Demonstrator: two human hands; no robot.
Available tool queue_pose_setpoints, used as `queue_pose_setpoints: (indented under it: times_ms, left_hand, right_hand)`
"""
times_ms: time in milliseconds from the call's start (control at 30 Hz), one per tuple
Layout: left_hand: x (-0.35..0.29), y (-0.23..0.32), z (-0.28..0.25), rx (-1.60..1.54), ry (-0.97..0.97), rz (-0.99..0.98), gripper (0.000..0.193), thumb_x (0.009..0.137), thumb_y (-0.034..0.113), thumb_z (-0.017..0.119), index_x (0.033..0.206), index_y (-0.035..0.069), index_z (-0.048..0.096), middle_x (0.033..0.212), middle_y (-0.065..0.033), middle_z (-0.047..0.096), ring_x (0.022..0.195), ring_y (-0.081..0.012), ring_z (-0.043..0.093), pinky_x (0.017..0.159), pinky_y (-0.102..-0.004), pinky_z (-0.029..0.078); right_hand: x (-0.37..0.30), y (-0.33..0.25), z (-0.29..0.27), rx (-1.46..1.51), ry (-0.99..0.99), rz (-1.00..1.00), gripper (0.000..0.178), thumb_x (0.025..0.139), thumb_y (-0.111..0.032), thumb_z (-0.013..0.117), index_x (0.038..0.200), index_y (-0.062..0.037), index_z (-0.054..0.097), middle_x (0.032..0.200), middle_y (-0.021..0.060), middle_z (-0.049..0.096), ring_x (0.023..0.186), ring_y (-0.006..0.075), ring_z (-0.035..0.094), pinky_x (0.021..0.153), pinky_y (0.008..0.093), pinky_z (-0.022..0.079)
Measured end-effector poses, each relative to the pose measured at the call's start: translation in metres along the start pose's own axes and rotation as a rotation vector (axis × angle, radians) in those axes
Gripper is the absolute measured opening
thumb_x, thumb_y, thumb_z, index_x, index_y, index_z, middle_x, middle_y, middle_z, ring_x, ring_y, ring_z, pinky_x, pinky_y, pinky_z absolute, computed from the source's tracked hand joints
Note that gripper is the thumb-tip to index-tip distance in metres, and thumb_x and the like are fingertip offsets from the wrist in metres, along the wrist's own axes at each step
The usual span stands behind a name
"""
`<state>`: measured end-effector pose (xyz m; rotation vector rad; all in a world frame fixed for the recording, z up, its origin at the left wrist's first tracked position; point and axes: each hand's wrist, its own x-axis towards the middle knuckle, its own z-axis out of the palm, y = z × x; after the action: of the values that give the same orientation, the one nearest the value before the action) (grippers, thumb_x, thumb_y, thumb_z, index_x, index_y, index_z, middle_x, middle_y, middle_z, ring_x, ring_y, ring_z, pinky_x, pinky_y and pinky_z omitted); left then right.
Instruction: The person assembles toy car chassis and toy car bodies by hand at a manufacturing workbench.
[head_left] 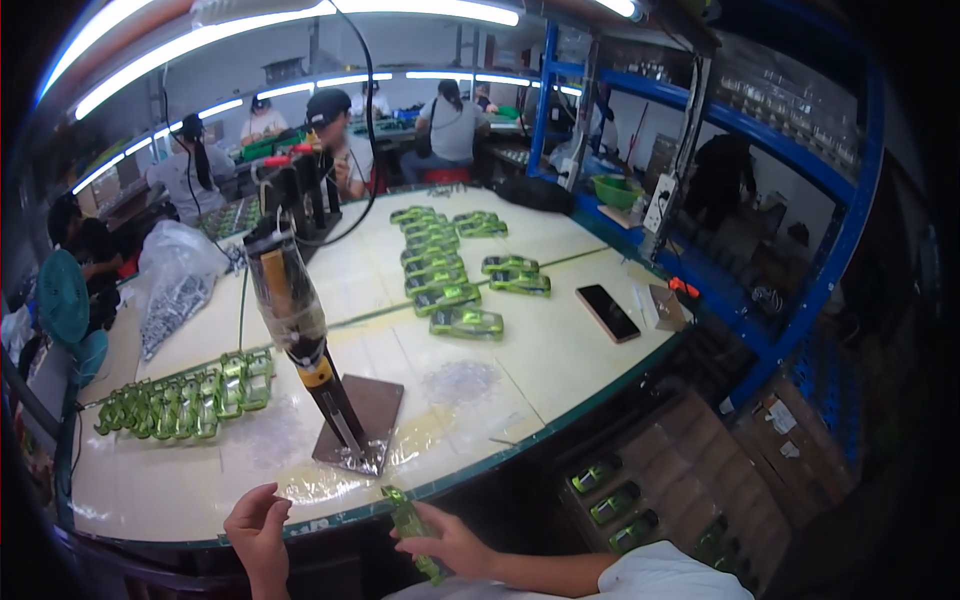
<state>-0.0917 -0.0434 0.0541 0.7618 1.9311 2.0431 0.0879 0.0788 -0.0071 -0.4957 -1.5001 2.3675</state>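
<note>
In my right hand is a green toy car body, gripped at its side near the table's front edge. My left hand is raised to the left of it, thumb and fingers apart, with nothing visible between them. Just beyond both hands, a tape-wrapped upright tool, like an electric screwdriver, stands over a brown metal plate. More green car bodies lie in a column on the far part of the table. A tight row of green car parts sits at the left.
A clear bag of small metal parts lies at the back left, near a teal fan. A phone rests at the right. Beside the table, a brown tray holds several green cars. Blue shelving stands right; people sit beyond.
</note>
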Motion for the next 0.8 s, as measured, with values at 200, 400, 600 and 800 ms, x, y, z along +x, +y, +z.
queue_pose_setpoints:
  times_ms: [200,400,600,800]
  left_hand:
    - [-0.018,0.004,0.038,-0.065,-0.238,0.006,0.017,0.072,-0.006,0.056,0.089,-0.007,0.058,0.080,-0.0095,0.059,0.070,-0.0121,0.057,0.064,-0.0201,0.045]
    - [-0.024,0.002,0.052,0.000,-0.403,0.332,0.023,0.068,-0.004,0.061,0.091,-0.003,0.059,0.075,-0.0075,0.054,0.068,-0.0144,0.050,0.059,-0.0218,0.040]
    - [-0.030,-0.006,0.045,0.166,-0.393,0.470,0.028,0.061,-0.001,0.066,0.089,0.002,0.062,0.072,-0.0049,0.049,0.067,-0.0167,0.045,0.058,-0.0251,0.036]
    - [-0.032,0.001,0.040,0.307,-0.423,0.500,0.028,0.059,-0.001,0.066,0.086,0.002,0.061,0.069,-0.0048,0.048,0.066,-0.0184,0.045,0.059,-0.0268,0.036]
  right_hand:
    - [0.004,-0.024,-0.010,-0.266,0.144,-0.128,0.070,0.064,-0.012,0.072,0.121,0.0009,0.034,0.101,0.0075,0.052,0.086,0.0115,0.051,0.074,0.0250,0.043]
    - [0.009,-0.035,-0.010,-0.686,0.134,-0.388,0.071,0.056,-0.012,0.074,0.118,-0.0017,0.039,0.103,0.0146,0.051,0.090,0.0221,0.054,0.077,0.0290,0.044]
    - [0.011,-0.031,-0.005,-0.842,0.132,-0.545,0.071,0.053,-0.010,0.074,0.115,-0.0018,0.042,0.099,0.0146,0.052,0.086,0.0252,0.054,0.073,0.0309,0.045]
    - [0.010,-0.029,-0.005,-0.910,0.146,-0.631,0.069,0.051,-0.011,0.074,0.112,-0.0015,0.045,0.096,0.0142,0.054,0.084,0.0278,0.053,0.072,0.0329,0.044]
